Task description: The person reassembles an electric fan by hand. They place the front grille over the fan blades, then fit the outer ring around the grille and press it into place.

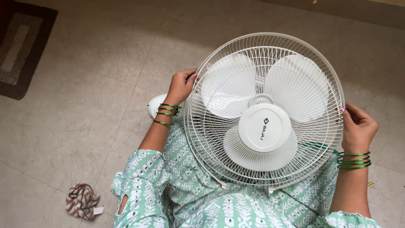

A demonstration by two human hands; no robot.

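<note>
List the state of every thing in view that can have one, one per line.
Table fan: tilted face up on the lap, front grille on, blades blur-free.
Left hand: gripping the grille's left rim.
Right hand: gripping the grille's right rim.
Fan base: mostly hidden behind the left wrist.
Cloth: crumpled on the floor.
Doormat: lying flat, partly out of frame.

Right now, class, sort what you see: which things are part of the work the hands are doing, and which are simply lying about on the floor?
In the work:
- white fan, front grille facing up, resting on the lap
- left hand gripping its rim
- right hand gripping the opposite rim

Lying about:
- crumpled patterned cloth
- dark mat
- pencil tip
</note>
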